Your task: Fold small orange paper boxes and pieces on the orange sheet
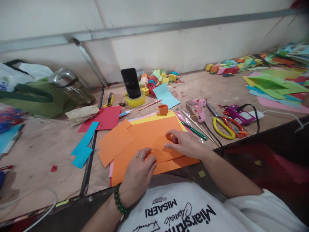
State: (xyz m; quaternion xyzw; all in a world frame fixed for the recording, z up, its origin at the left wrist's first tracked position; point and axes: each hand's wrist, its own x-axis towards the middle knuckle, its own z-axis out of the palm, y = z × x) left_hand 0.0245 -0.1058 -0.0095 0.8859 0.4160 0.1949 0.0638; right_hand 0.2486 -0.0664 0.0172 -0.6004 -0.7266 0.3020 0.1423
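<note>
Blue strips (88,137) lie left of orange paper (154,132) on the table (193,85). Over the paper, the left hand (140,167) bends its fingers and the right hand (185,141) curls; I cannot tell whether either grips it. Glue gun (200,111) and scissors (219,116) lie right of it.

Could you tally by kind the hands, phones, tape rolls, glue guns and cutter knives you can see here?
Bare hands: 2 (left hand, right hand)
Black smartphone: 1
Yellow tape roll: 1
Pink plastic glue gun: 1
Yellow-and-black cutter knife: 1
Total: 6
</note>
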